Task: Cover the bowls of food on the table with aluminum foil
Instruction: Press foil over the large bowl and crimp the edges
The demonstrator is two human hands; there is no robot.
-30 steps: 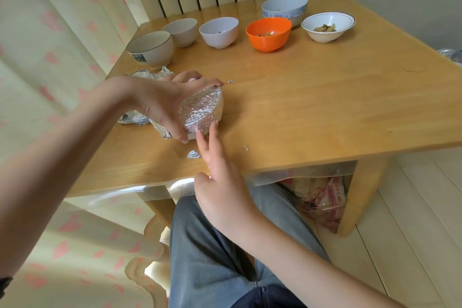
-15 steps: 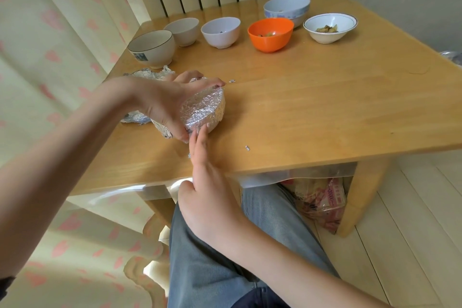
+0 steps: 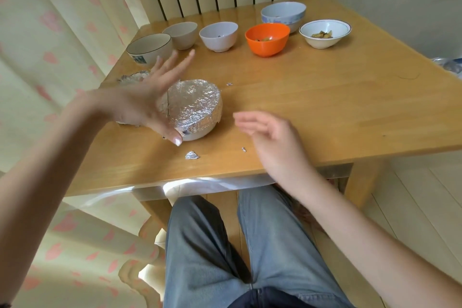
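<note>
Foil-covered bowl (image 3: 197, 105) near edge; orange bowl (image 3: 267, 39) holds food scraps.

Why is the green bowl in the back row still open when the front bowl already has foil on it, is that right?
Not quite: that open bowl is orange, not green. The head view shows it uncovered in the back row, while the front bowl already wears its foil.

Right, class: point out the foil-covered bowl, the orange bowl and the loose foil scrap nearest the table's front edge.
foil-covered bowl (image 3: 193, 102), head view, crinkled foil top.
orange bowl (image 3: 267, 44), head view, outer wall.
foil scrap (image 3: 192, 155), head view, its middle.
</note>
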